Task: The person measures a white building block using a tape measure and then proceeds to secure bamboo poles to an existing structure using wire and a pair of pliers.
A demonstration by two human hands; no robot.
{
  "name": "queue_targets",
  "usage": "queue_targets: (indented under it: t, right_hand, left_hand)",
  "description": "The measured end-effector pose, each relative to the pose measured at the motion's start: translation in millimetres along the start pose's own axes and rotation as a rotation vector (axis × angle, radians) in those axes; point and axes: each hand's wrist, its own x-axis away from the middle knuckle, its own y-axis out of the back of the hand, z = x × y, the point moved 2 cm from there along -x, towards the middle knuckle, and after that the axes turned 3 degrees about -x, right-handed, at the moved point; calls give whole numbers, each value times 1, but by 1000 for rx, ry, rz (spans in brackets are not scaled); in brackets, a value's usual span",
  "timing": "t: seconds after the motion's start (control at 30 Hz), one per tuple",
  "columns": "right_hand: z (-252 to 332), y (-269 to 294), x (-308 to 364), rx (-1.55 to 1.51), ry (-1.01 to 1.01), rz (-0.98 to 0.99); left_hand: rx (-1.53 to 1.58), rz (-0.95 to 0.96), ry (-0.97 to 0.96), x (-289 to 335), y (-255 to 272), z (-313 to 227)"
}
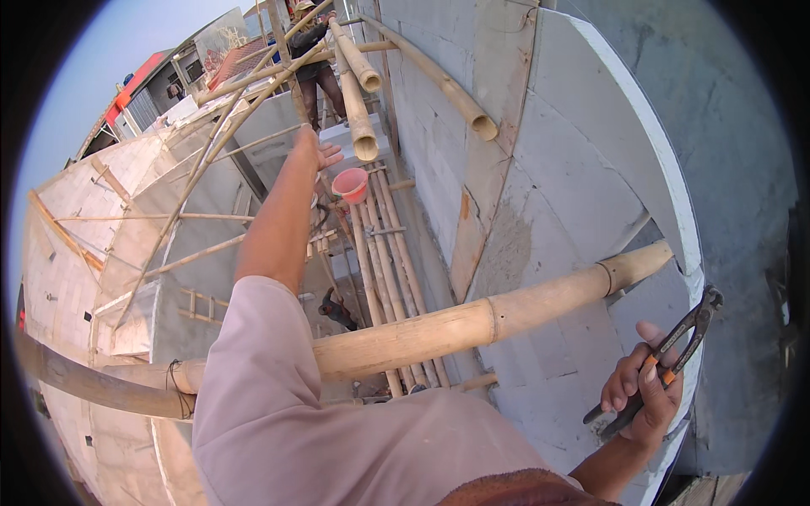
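Note:
My left arm stretches far out ahead, and my left hand (319, 153) is open with its fingers extended. Just to the right of its fingertips are the near ends of two bamboo poles (358, 118), which it does not visibly hold. A person (314, 63) in dark clothes and a hat stands at the far end of these poles, one hand at them. My right hand (645, 390), low on the right, is closed around the dark handles of a pair of pincers (702, 316). The pincers' jaws point up and away, beside the top edge of the wall.
A thick bamboo rail (413, 337) crosses in front of my body. Below lies a walkway of bamboo poles (390, 253) with a red bucket (351, 185). A grey block wall (574, 194) rises on the right, another bamboo pole (447, 84) against it. Another person (337, 310) is far below.

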Motion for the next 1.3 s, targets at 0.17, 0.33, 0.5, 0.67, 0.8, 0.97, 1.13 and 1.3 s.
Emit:
queue_targets:
  t: [0.17,0.33,0.5,0.67,0.8,0.97,1.13,1.3]
  right_hand:
    - [-2,5,-3,-53,-2,-6]
    - [0,6,-5,-64,-1,44]
    - [-1,-2,-6,-56,23,90]
    - [-2,-18,-12,8,25,46]
    - [2,-35,-14,27,14,-10]
    - [0,-48,-22,58,-6,-23]
    - [-7,-44,-25,77,-33,-14]
    - [-16,-25,-23,104,-53,81]
  left_hand:
    - [-39,15,-36,23,10,-10]
    - [-147,13,-36,44,10,-3]
    - [-343,-133,-109,28,21,7]
    - [-469,58,-51,17,-8,32]
    - [-428,82,-28,6,-29,40]
    - [-234,167,41,-4,-51,49]
    - [-138,291,54,-11,-59,56]
    - [-177,354,77,-17,-52,50]
